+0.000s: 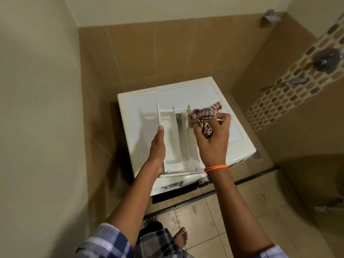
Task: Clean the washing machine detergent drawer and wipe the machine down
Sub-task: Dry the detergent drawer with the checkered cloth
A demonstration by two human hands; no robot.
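Tiled corner, white washing machine [219, 101]: cream, compartmented detergent drawer [176, 138] atop, steadied by straight-fingered left hand [157, 149]; right hand [214, 138] clutching striped cloth [202, 115] at its far-right corner.

The white washing machine [186, 90] stands on the tiled floor [214, 220] in a tiled corner. On its flat top lies the white detergent drawer [176, 138], its long axis running from six to twelve o'clock, with upright dividers splitting it into compartments. Bare feet stand on the floor at six o'clock.
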